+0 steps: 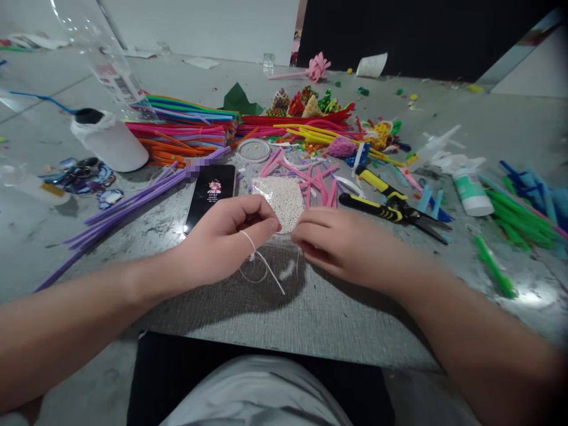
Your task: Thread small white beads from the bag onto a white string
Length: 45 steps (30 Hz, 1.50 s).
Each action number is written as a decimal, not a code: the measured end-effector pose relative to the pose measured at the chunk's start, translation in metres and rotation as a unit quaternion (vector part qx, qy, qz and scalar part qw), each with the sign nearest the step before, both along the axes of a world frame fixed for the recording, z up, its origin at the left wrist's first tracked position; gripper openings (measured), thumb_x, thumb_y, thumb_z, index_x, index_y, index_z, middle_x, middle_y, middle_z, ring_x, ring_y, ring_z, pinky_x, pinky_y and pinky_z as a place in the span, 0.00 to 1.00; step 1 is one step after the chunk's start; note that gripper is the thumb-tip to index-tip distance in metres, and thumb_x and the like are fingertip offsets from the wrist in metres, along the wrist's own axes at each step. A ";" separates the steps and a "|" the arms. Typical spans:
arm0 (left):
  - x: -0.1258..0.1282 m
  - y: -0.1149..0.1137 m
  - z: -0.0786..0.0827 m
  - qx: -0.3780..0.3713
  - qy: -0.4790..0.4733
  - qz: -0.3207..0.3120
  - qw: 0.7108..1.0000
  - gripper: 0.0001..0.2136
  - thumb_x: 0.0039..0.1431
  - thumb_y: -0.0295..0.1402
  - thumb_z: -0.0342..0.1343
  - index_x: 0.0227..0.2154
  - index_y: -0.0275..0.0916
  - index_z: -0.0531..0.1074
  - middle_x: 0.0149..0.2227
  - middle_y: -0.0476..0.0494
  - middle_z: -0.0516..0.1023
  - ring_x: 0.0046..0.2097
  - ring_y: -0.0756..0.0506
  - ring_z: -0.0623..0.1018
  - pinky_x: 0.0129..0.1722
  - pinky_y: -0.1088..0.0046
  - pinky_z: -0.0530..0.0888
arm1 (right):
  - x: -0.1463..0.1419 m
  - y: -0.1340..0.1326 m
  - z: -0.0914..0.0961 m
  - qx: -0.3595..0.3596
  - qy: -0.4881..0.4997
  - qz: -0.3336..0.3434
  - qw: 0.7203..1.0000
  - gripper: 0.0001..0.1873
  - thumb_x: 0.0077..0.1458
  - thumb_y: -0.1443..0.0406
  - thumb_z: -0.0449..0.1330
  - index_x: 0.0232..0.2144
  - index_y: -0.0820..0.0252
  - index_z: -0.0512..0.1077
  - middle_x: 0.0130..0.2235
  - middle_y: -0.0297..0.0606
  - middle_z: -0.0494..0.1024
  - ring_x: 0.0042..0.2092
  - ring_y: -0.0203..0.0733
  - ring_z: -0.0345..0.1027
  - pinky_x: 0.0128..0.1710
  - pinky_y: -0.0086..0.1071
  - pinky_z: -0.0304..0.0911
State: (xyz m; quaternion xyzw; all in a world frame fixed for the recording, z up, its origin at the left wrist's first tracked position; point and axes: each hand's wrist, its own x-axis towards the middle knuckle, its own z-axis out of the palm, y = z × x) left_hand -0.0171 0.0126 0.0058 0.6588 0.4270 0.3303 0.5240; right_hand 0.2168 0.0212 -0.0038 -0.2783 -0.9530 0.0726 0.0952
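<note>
A clear plastic bag of small white beads (282, 201) lies on the grey table (310, 313) in front of me. My left hand (226, 239) is closed in a pinch at the bag's near edge, with a thin white string (261, 260) looped over its fingers and trailing onto the table. My right hand (341, 245) is curled with its fingertips pressed on the bag's near right edge. What sits between the fingertips is too small to make out.
A black phone (210, 192) lies left of the bag. Yellow-handled pliers (390, 207) lie to the right. Purple pipe cleaners (128, 207), a stack of coloured ones (186, 127), pink strips (313, 177), a white roll (110, 142), a glue bottle (468, 189) and green stems (510, 225) surround them.
</note>
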 end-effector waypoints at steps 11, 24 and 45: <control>0.001 0.000 -0.001 0.009 0.009 -0.005 1.000 0.06 0.61 0.29 0.57 0.28 0.36 0.71 0.19 0.57 0.62 0.21 0.55 0.60 0.19 0.79 0.58 | -0.017 0.000 -0.007 0.071 -0.082 -0.049 0.993 0.10 0.67 0.68 0.54 0.37 0.61 0.75 0.42 0.47 0.74 0.42 0.48 0.66 0.37 0.39 0.61; 0.001 -0.001 -0.002 0.015 0.042 -0.047 0.998 0.05 0.61 0.30 0.58 0.30 0.36 0.72 0.23 0.55 0.65 0.24 0.54 0.62 0.21 0.80 0.60 | -0.020 0.006 -0.016 0.012 -0.068 -0.065 0.996 0.07 0.67 0.70 0.56 0.37 0.62 0.75 0.41 0.44 0.73 0.43 0.46 0.67 0.41 0.39 0.65; -0.001 -0.002 0.000 0.017 -0.002 -0.012 1.000 0.06 0.62 0.29 0.58 0.29 0.37 0.72 0.19 0.57 0.62 0.21 0.55 0.59 0.19 0.79 0.56 | -0.016 0.008 -0.023 0.060 0.029 -0.035 0.997 0.08 0.68 0.71 0.53 0.40 0.63 0.72 0.47 0.50 0.74 0.49 0.51 0.65 0.50 0.46 0.68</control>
